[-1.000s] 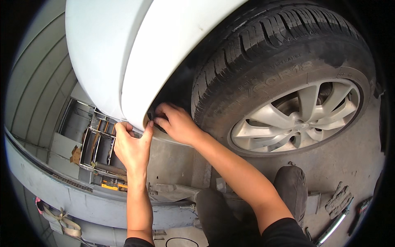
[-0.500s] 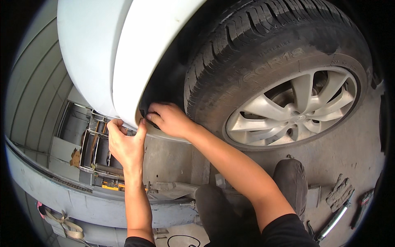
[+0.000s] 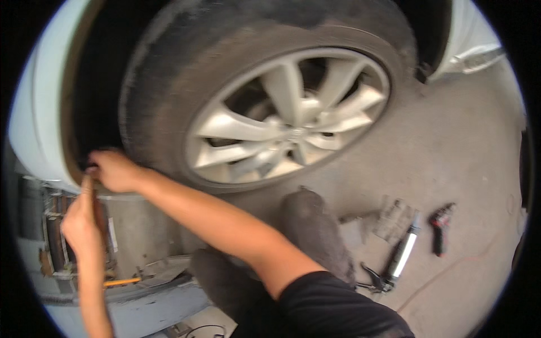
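In front of the car tyre (image 3: 169, 79) is the white bumper corner (image 3: 49, 112), its wheel-arch edge curving down to my fingers. My right hand (image 3: 117, 170) reaches into the dark gap between that edge and the tyre. Its fingers are curled in at the lower end of the arch; whatever they pinch is hidden. Just below, my left hand (image 3: 81, 222) points one digit up to the same spot, almost touching my right fingertips. Blur and the bumper hide its other fingers. The silver alloy wheel (image 3: 293, 132) is to the right of both hands.
On the concrete floor (image 3: 451, 141) at right lie a caulking gun (image 3: 401, 256) with a silver barrel, dirty gloves (image 3: 396, 218) and a red-and-black power tool (image 3: 440, 228). My knees (image 3: 313, 225) are below the wheel. A lift beam (image 3: 129, 315) runs along the lower left.
My view has swung right, so the wheel and both hands sit farther left and the floor tools show more fully. Both hands stay at the lower arch edge.
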The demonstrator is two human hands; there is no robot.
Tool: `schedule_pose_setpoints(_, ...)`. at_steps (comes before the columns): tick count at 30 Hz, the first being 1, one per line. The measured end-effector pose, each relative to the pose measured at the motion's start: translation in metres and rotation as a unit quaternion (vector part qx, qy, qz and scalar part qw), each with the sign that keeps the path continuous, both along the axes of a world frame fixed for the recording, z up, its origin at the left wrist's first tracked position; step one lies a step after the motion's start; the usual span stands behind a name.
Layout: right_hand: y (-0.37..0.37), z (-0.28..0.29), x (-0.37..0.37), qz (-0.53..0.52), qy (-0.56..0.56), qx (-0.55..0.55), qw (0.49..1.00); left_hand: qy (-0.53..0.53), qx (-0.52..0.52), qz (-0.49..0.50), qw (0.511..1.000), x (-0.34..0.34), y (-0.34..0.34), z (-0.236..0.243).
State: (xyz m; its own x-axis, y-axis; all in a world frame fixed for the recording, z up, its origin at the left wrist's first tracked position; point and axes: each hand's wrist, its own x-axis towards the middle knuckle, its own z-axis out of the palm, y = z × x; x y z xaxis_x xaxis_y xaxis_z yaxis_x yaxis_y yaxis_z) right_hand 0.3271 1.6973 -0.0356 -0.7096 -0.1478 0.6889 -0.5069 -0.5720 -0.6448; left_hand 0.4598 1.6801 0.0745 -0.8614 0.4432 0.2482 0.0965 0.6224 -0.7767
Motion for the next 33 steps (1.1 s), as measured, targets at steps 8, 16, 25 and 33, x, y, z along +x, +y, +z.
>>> schedule_pose_setpoints(8,0.014,0.012,-0.008,-0.006,0.008,0.014,1.0,-0.008,-0.278,0.208,0.938,-0.024,0.032,0.027)
schedule_pose_setpoints(16,0.022,0.0,0.001,0.024,-0.008,-0.044,0.999,-0.074,-0.284,0.189,0.937,-0.019,0.046,0.027)
schedule_pose_setpoints(25,0.017,0.001,-0.007,-0.019,0.023,0.009,1.0,-0.105,-0.223,0.158,0.956,-0.025,0.039,0.033)
schedule_pose_setpoints(33,0.013,0.002,-0.002,-0.091,0.03,0.042,0.995,-0.145,-0.149,0.146,0.967,-0.027,0.033,0.04)
